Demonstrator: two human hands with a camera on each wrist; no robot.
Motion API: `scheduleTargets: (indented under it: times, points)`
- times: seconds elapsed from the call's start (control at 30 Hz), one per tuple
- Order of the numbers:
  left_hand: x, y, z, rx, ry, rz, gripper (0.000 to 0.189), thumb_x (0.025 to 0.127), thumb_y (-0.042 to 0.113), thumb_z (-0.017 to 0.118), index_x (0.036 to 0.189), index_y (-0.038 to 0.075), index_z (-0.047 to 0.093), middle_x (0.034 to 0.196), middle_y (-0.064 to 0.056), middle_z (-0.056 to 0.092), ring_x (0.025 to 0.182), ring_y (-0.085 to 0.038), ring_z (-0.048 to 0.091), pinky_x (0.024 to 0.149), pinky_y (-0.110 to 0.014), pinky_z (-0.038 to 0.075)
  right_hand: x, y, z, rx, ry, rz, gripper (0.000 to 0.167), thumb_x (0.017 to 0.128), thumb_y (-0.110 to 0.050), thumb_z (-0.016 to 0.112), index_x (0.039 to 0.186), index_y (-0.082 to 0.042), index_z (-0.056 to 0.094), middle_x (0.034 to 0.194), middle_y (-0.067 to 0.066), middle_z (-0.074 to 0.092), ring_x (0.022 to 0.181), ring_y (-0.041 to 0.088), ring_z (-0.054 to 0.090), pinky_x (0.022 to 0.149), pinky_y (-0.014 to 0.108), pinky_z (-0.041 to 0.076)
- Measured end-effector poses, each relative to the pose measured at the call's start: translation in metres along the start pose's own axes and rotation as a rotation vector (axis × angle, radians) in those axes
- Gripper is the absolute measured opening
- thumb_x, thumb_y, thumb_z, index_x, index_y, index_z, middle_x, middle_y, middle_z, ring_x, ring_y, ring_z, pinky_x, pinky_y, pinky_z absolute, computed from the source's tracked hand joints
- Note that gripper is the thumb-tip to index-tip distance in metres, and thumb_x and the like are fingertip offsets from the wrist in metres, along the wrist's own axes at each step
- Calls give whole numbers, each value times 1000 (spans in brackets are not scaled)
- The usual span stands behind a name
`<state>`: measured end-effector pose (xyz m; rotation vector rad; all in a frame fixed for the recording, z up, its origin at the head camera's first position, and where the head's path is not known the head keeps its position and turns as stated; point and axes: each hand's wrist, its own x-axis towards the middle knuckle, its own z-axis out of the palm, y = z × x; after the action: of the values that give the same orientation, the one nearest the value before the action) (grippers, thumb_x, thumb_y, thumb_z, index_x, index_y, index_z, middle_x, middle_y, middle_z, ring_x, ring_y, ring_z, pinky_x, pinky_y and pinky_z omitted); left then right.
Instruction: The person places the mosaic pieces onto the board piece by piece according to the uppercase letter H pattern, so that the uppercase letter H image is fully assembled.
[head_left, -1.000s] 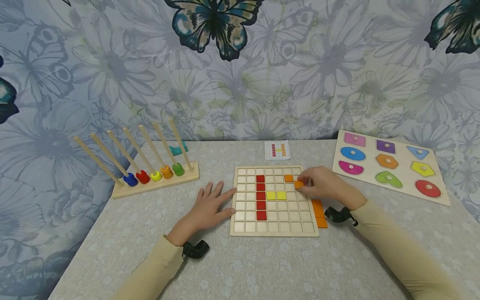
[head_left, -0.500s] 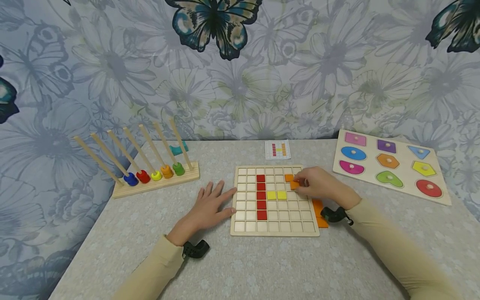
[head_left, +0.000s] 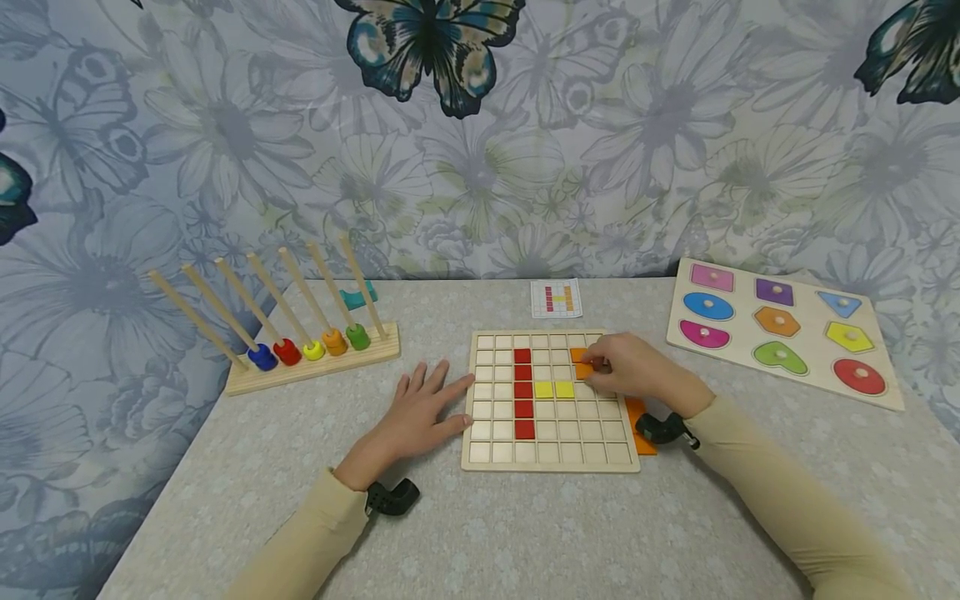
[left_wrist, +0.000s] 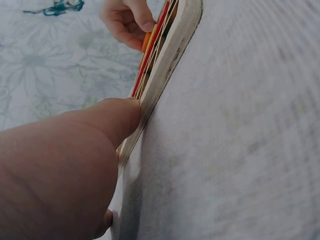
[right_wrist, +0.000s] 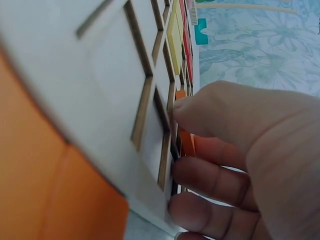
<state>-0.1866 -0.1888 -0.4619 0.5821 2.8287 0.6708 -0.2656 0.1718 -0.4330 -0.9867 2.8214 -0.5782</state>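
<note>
A wooden grid board [head_left: 551,462] lies on the table, with a column of several red square tiles [head_left: 523,390] and two yellow tiles [head_left: 553,389] side by side. My right hand [head_left: 641,367] pinches an orange tile [head_left: 582,372] between thumb and fingers at a cell to the upper right of the yellow ones. Just above it another orange tile [head_left: 577,355] sits in the grid. In the right wrist view the held orange tile [right_wrist: 186,142] is partly hidden by the fingers. My left hand [head_left: 420,421] is spread on the table, index finger and thumb touching the board's left edge.
More orange tiles [head_left: 643,442] lie at the board's right side. A small pattern card [head_left: 556,298] is behind the board. At the left stands a wooden peg stand [head_left: 315,367] with coloured beads; at the right lies a shape puzzle board [head_left: 738,346]. A wall closes the back.
The right hand has moved slightly left with the orange tile, bringing it below the other orange one. The left hand has stayed in place.
</note>
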Motion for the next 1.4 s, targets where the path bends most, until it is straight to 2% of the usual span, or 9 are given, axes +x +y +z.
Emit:
scheduleTargets:
  times: [0.27, 0.6, 1.0, 1.2, 1.4]
  points:
    - [0, 1, -1, 5, -1, 6, 63, 103, 43, 59, 159, 22, 40, 168, -27, 17, 154, -56, 2, 119, -76, 5, -2, 1, 1, -16, 18, -18, 23, 86, -16, 81, 105, -3, 78, 83, 1, 67, 73, 12, 54, 71, 27, 48]
    - [0, 2, -1, 19, -5, 1, 63, 103, 43, 58, 159, 22, 40, 168, -26, 18, 155, -56, 3, 118, -76, 6, 0, 1, 2, -1, -8, 19, 26, 89, -16, 77, 111, -3, 77, 89, 2, 70, 71, 9, 52, 65, 23, 44]
    - [0, 1, 0, 12, -6, -4, 63, 103, 43, 58, 159, 22, 39, 169, -26, 17, 155, -56, 2, 119, -76, 5, 1, 2, 4, -6, -10, 19, 23, 89, -17, 78, 108, -4, 78, 83, 0, 67, 69, 10, 50, 64, 24, 43]
    - [0, 1, 0, 10, -5, -1, 63, 103, 43, 58, 159, 22, 39, 169, -26, 16, 155, -56, 2, 119, -76, 5, -3, 4, 3, -23, 6, 4, 22, 88, -16, 79, 107, -4, 78, 85, -1, 69, 73, 10, 54, 72, 27, 49]
    - [0, 0, 0, 14, -2, 3, 63, 103, 44, 58, 159, 22, 39, 168, -27, 17, 154, -57, 3, 119, -76, 6, -9, 7, -3, -20, -6, 42, 25, 88, -15, 77, 110, -3, 77, 87, 2, 70, 71, 10, 54, 69, 26, 49]
